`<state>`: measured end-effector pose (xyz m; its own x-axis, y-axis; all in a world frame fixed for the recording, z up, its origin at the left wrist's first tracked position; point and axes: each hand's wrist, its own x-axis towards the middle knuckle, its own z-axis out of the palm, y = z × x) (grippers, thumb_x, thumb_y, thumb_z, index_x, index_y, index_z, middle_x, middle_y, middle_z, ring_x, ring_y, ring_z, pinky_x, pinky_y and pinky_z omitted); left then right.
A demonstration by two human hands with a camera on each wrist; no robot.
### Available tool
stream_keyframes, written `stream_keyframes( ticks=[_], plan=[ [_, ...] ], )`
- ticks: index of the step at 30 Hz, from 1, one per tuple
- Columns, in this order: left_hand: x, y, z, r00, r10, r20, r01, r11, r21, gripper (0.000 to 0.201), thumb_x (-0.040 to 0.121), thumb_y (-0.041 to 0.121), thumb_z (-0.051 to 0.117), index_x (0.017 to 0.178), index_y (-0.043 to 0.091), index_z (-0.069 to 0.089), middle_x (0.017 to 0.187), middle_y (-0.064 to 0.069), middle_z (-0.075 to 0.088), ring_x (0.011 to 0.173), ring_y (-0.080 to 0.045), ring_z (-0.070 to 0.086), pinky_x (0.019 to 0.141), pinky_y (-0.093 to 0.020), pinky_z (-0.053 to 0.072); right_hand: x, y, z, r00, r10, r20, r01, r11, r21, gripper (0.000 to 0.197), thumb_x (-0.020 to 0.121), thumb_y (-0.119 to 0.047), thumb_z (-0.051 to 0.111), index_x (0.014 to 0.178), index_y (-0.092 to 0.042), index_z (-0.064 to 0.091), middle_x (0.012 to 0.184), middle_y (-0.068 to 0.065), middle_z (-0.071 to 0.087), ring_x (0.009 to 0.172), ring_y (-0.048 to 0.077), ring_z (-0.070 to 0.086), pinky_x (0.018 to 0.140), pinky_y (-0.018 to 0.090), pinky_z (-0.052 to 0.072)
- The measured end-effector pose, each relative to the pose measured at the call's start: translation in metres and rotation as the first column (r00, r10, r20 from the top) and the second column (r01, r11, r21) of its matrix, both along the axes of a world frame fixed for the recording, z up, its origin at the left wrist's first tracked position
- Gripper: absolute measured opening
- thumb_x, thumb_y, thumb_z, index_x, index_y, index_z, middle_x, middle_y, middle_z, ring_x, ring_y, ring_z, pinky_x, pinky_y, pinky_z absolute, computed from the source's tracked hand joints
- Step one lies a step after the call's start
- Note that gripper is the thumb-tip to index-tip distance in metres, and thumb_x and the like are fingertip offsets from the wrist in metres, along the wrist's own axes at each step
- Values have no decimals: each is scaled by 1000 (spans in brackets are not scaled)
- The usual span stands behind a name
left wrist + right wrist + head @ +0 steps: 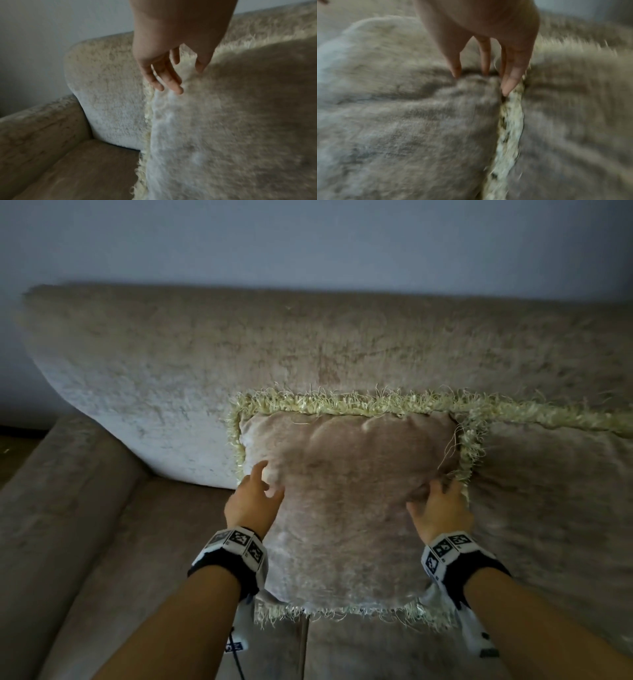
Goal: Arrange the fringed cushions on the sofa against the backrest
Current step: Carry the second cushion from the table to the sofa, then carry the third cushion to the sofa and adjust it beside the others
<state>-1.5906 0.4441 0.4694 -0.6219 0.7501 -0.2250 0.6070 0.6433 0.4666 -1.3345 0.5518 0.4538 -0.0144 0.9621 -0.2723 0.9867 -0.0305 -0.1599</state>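
Hands on unlabelled fringed cushion

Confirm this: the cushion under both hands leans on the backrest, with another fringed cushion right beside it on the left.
One detail is wrong: the other cushion sits on the right, as the head view shows. The cushion under the left hand and right hand does lean on the backrest.
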Motion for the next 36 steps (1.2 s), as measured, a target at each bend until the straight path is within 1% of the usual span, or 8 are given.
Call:
stream_keyframes(
  ticks=[3,7,11,16,22,26,31,36],
  plan=[
    [-7,-14,34,999,16,-43,-13,997,71,43,92,36,51,133,28,42,96,4,64,89,-20,62,66,-31,48,-18,-5,35,977,146,159,-157,986,60,38,91,-42,48,114,-13,56,120,11,55,107,28,59,76,34,47],
    [-27,-49,73,996,70,-62,-62,990,129,34,92,35,49,125,28,51,86,5,65,84,-22,63,67,-32,49,-64,-19,86,938,314,143,-328,941,87,31,93,-37,46,88,-11,62,91,9,70,86,27,67,64,28,42],
    [-60,-104,98,984,160,-75,-145,974,173,31,92,31,48,122,26,54,79,6,61,83,-24,63,65,-29,44,-131,-49,122,832,531,160,-547,834,77,28,94,-33,47,92,-11,63,93,8,69,87,27,66,67,29,44],
    [-115,-204,120,918,393,-57,-374,903,211,31,92,30,49,121,24,55,99,-4,70,94,-29,64,76,-35,49,-229,-116,145,629,749,209,-775,624,96,30,92,-34,46,91,-11,65,84,8,66,75,25,60,61,25,39],
    [-154,-347,132,763,646,-31,-624,748,226,28,92,27,45,118,27,54,83,-4,67,76,-26,61,63,-31,46,-342,-232,166,316,926,205,-945,289,153,28,92,-37,47,100,-15,63,100,7,67,96,29,64,75,31,46],
    [-155,-436,136,596,803,9,-783,579,228,31,88,30,46,118,29,55,91,-4,69,86,-27,63,73,-33,49,-397,-328,176,84,980,180,-985,55,161,27,93,-38,47,96,-16,63,97,6,68,93,28,64,74,31,45],
    [-128,-550,138,383,924,12,-897,369,242,28,91,30,49,118,26,57,101,0,69,97,-24,62,74,-27,41,-433,-457,178,-192,962,194,-964,-222,149,27,93,-38,46,98,-17,62,102,7,67,99,28,63,75,30,42],
    [-83,-671,129,186,982,17,-966,180,187,29,89,30,50,117,26,59,104,0,70,101,-26,62,80,-30,44,-433,-592,167,-392,905,164,-902,-413,123,26,93,-35,45,96,-16,61,98,8,67,95,28,63,74,33,43]
  ],
)
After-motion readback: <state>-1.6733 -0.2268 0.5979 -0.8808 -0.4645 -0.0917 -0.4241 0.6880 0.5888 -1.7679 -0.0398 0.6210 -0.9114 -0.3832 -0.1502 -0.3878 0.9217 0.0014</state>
